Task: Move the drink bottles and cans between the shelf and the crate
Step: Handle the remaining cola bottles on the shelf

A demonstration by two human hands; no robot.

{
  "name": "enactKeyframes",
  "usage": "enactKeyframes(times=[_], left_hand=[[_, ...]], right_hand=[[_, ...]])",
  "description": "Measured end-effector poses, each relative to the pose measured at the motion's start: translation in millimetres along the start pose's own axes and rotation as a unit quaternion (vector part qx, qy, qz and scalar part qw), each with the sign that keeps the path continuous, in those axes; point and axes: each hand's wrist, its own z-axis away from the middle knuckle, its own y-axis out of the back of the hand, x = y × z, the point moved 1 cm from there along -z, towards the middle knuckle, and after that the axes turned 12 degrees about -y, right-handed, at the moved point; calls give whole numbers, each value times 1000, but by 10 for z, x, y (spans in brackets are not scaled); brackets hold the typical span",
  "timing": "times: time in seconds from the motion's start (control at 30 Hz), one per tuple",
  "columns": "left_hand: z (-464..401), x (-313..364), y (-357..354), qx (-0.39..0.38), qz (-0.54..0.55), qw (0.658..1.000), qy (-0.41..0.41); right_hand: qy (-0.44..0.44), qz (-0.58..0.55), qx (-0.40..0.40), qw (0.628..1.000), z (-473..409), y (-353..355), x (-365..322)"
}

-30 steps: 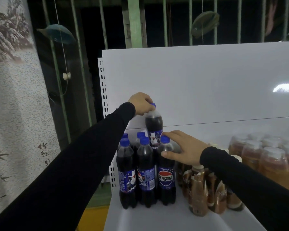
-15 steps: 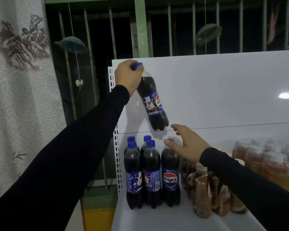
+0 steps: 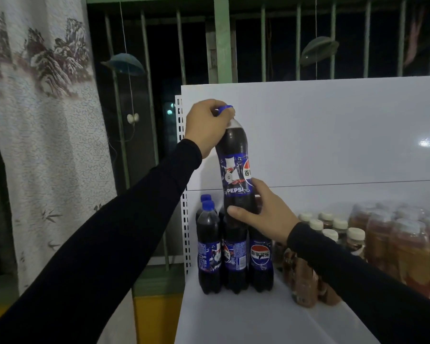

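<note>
Head view of a white shelf (image 3: 271, 316) during transfer of drinks. One cola bottle (image 3: 237, 175) is lifted clear above the cluster of cola bottles (image 3: 233, 252) that stand at the shelf's left end; its base hangs just over their caps, near the white back panel (image 3: 333, 130). The left hand (image 3: 206, 125) curls its fingers round the blue cap and neck, pinching them from above. The right hand (image 3: 261, 214) wraps the lower body of the same bottle, thumb across the front and fingers behind, so both hands carry it upright with a slight tilt. Several cola bottles remain standing, and to their right are brown drink bottles (image 3: 305, 281) and shrink-wrapped packs of amber drinks (image 3: 402, 247), all apparently untouched. No crate and no cans are in view. Judged from this, the task is at an early stage: one bottle is in transit, most stock is left on the shelf.
</note>
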Motion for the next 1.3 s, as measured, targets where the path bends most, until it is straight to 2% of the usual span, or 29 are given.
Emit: enactKeyframes(times=[0.13, 0.33, 0.47, 0.57, 0.7, 0.9, 0.97, 1.1, 1.2, 1.3], left_hand=[[242, -35, 6, -5, 41, 998, 36], [738, -18, 76, -8, 112, 989, 95], [1267, -20, 185, -66, 186, 963, 183], [1665, -88, 221, -90, 265, 930, 239], [1989, -206, 263, -70, 332, 896, 287], [2251, -260, 292, -25, 318, 885, 339], [2296, -281, 287, -11, 306, 889, 340], [2364, -292, 252, 18, 262, 908, 326], [2394, -315, 247, 48, 248, 916, 311], [2433, -340, 230, 54, 227, 919, 318]], right_hand=[[-36, -44, 12, 998, 132, -114, 102], [-65, -221, -54, 972, 444, -260, 324], [-64, -268, -112, 955, 615, -275, 408], [-81, -295, -155, 939, 692, -284, 482], [-122, -327, -219, 911, 807, -351, 607], [-169, -323, -271, 891, 887, -473, 795], [-178, -295, -271, 899, 896, -478, 788], [-157, -161, -226, 948, 924, -475, 773], [-145, -149, -155, 966, 965, -502, 877], [-134, -122, -120, 976, 985, -535, 953]])
